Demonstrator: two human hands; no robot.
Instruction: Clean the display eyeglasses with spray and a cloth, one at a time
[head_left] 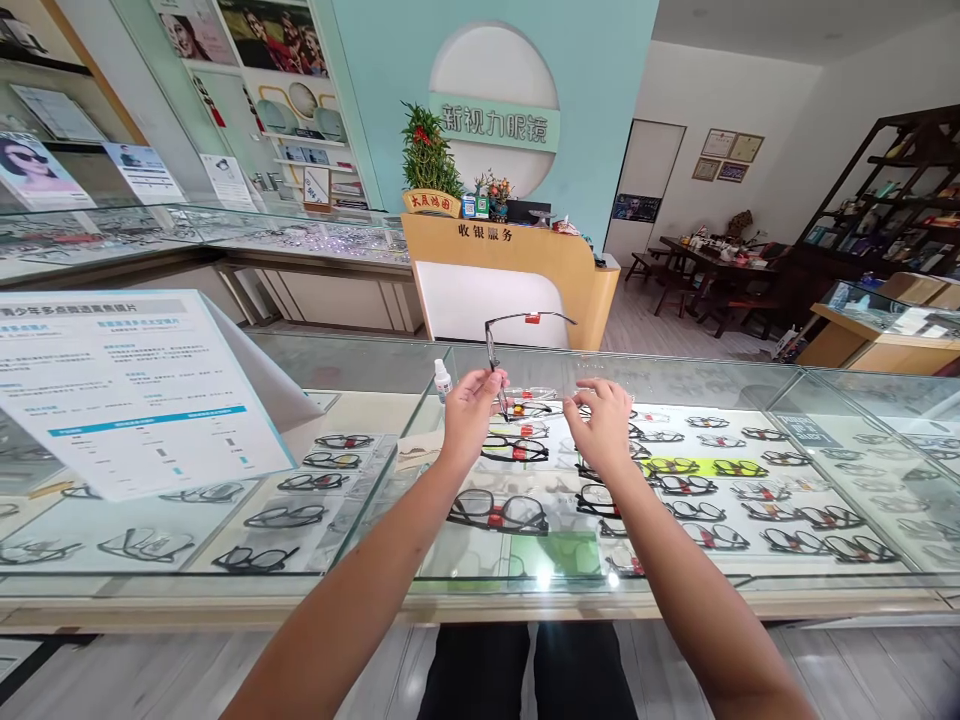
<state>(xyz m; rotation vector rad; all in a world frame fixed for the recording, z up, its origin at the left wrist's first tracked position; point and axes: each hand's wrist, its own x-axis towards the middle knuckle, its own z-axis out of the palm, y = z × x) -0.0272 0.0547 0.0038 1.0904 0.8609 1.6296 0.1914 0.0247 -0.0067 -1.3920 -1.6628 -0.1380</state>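
My left hand (469,410) is closed on a pair of eyeglasses (491,345), pinching the dark, thin frame between thumb and fingers. The glasses are turned on edge above the glass counter, one temple stretching to the right with a red tag on it. To their right is my right hand (602,415), apart from them, its fingers loosely curved with a gap at the thumb and nothing visible between them. Beneath both hands, rows of eyeglasses (499,512) lie inside the glass display case (442,592), many with red tags.
A small white bottle (443,381) stands on the counter beside my left hand. A large folded printed card (135,390) stands at the left. Beyond are a wooden cashier desk (510,255) with a plant (431,155), and more display cases (300,235).
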